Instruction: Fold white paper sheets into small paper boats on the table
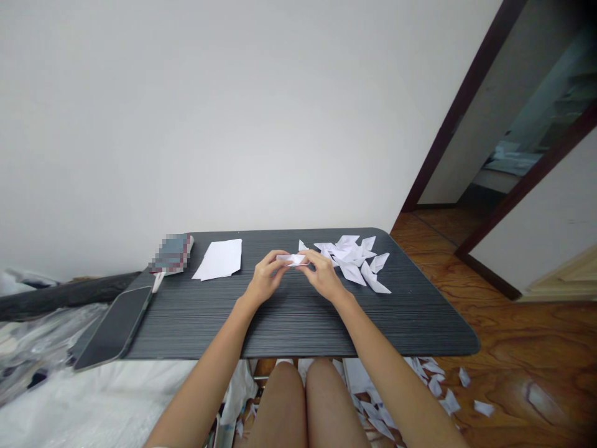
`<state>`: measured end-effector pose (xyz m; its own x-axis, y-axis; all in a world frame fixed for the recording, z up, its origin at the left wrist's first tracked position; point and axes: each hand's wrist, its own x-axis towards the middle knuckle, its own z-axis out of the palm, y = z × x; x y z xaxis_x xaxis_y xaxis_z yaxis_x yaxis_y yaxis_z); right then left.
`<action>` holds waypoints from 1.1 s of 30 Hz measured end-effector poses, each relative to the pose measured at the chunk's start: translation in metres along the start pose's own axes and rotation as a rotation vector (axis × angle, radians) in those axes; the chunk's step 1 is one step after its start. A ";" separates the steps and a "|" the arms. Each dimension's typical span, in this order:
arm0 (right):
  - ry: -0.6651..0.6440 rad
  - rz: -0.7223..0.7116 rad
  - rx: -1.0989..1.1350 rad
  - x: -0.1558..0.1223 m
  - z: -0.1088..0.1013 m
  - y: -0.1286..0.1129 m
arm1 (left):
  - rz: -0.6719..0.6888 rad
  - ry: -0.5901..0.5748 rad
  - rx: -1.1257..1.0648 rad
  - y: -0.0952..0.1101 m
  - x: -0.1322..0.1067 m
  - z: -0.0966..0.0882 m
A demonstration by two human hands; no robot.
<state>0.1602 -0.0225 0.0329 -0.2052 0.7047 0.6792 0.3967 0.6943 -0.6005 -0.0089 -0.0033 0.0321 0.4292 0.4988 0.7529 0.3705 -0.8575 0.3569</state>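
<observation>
Between my two hands, just above the dark table, is a small folded piece of white paper (292,259). My left hand (267,274) pinches its left end, and my right hand (321,272) pinches its right end. The fingers partly cover both ends. Beyond my right hand lies a loose pile of folded paper pieces (352,256) with pointed corners. One white tip (302,245) shows just behind the right fingers. To the left of my left hand rests a stack of flat white paper sheets (221,258).
The dark table (298,336) has a phone (115,326) over its left edge, with a blurred-out item (171,253) behind it. A white wall (280,124) stands at the back. More folded papers (450,401) lie on the wooden floor. Plastic wrapping (60,348) is at left.
</observation>
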 end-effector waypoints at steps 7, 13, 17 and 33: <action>0.017 -0.022 0.001 0.000 -0.001 -0.002 | -0.053 0.004 -0.023 0.003 0.001 -0.003; -0.001 -0.063 -0.022 0.000 -0.002 -0.003 | -0.054 -0.045 -0.027 0.005 0.000 -0.003; -0.026 -0.069 -0.033 0.000 -0.003 -0.004 | -0.040 -0.065 -0.013 0.004 -0.001 -0.002; 0.019 -0.136 -0.097 -0.002 0.000 0.002 | -0.223 0.002 -0.089 0.002 -0.004 0.003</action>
<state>0.1616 -0.0226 0.0301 -0.2465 0.6020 0.7595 0.4511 0.7649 -0.4599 -0.0073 -0.0063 0.0282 0.3432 0.6767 0.6514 0.3820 -0.7341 0.5613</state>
